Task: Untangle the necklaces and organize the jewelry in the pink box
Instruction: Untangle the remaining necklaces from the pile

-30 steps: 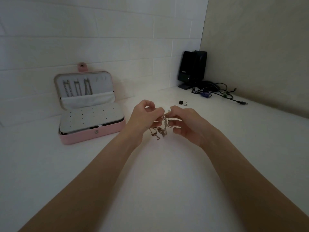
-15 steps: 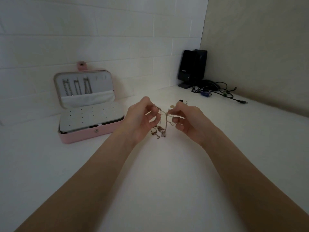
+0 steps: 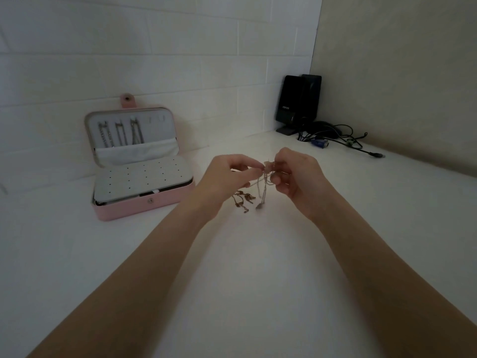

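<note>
Both hands are up over the white table (image 3: 245,293), mid-scene, w/ the tangled necklaces (image 3: 260,186) strung between them. Left hand (image 3: 224,182) pinches the chains at its fingertips from the left; right hand (image 3: 296,177) pinches the same knot from the right, fingers curled round the strands. The two pinch points sit nearly touching, so the knot itself is right at the fingertips, approx level w/ both hands and about equally close to each.

From that knot the loose ends hang straight down: long axis is vertical, w/ small pendants or clasps dangling at the near end just above the table. Which strand belongs to which necklace I can't tell; the light is dim and the chains blur.

The pink box (image 3: 144,205) lies well apart to the left and slightly farther back, lid open against the wall, three chains already hung in the lid, dotted earring panel facing up. Left hand is the nearer one to it.

Judgement: still the untangling step, box step not yet due for these pieces. Next pull likely needs the hands to part sideways, left–right, across the hanging axis; yanking risks tightening the knot.

Far right: black speakers (image 3: 300,102) and cables (image 3: 343,138), not involved.
</note>
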`<state>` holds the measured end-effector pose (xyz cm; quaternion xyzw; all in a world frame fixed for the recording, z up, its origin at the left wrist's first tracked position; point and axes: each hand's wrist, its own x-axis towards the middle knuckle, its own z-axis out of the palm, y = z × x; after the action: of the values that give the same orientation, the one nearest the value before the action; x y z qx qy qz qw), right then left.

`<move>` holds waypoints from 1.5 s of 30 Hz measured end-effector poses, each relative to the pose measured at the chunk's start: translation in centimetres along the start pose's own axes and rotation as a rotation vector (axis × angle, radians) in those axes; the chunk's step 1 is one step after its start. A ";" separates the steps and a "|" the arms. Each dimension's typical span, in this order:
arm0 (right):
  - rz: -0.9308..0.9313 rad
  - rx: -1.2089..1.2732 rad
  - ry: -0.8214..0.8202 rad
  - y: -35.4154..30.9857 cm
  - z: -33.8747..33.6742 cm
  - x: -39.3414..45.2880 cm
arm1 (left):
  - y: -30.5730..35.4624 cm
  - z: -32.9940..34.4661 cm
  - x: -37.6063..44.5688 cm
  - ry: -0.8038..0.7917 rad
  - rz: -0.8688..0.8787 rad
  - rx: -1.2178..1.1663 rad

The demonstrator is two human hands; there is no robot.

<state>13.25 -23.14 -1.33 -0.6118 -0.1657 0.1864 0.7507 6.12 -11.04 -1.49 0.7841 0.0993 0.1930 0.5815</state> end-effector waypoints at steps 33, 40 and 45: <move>-0.153 -0.051 0.035 -0.2 0.8 -0.7 | -0.4 0.7 0.5 0.327 0.192 0.263; -0.159 0.016 -0.015 -0.1 1.3 -1.0 | -0.2 1.1 0.3 0.310 -0.067 -0.067; -0.148 -0.018 -0.007 -0.1 1.3 -1.1 | -0.5 1.1 0.3 0.286 -0.090 -0.072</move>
<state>11.71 -22.62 -0.96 -0.6039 -0.2146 0.1312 0.7563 6.88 -11.70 -2.16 0.7218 0.2093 0.2799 0.5974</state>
